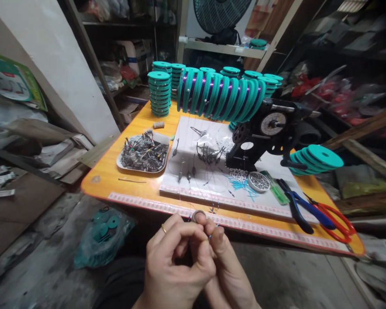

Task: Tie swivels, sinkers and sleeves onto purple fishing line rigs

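My left hand [176, 259], with a gold ring on one finger, is closed in a pinch, thumb and index fingertip together. Against it, my right hand [227, 255] is also closed, its thumb and fingers pinching a thin line with a small blue piece [210, 236] at the fingertips. A greyish-brown band [198, 214] shows by the right fingertips; whether it is worn or held I cannot tell. Faint line runs up toward teal spools [221, 94] wound with purple on a black winding machine [260, 133]. Small blue-and-dark tackle pieces [213, 209] lie just beyond my hands.
A white tray [118, 164] of wire-and-weight rigs stands left on the orange table [99, 178]. Dark weights [209, 153], blue tubes [242, 185] and a dish of metal beads [259, 182] lie on the board. Pliers [296, 208] and red-handled scissors [337, 221] are right.
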### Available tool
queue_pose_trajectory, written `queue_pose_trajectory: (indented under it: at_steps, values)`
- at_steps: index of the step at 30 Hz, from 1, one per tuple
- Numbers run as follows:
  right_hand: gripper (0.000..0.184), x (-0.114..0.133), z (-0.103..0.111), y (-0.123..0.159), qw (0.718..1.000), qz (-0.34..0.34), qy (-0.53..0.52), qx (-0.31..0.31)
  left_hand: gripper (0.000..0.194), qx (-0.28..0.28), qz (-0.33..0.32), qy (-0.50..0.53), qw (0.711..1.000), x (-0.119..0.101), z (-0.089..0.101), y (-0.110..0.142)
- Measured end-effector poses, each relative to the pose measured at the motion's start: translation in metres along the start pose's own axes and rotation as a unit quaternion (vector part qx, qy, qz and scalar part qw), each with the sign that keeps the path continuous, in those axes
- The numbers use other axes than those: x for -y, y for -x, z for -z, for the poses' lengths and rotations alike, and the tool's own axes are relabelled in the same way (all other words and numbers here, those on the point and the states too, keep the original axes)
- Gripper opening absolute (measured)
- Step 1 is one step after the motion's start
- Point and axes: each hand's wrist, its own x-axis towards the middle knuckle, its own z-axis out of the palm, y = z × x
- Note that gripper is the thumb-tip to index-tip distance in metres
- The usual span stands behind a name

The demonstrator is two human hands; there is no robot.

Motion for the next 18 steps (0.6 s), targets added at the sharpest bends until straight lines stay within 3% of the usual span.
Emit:
queue_pose_trajectory:
  at_steps: [7,18]
  values:
    - [0.032,0.0006,0.0087,-0.0038,0.996,0.015,0.074,0.040,0.013,-0.004,0.004,-0.001,1.000,0.0027,-0.0001,0.0018]
    - [0.031,-0.0032,0.0067,-0.0065,0.998,0.037,0.058,0.010,0.012,0.001,0.011,0.000,1.000,0.0064,-0.0020,0.0024]
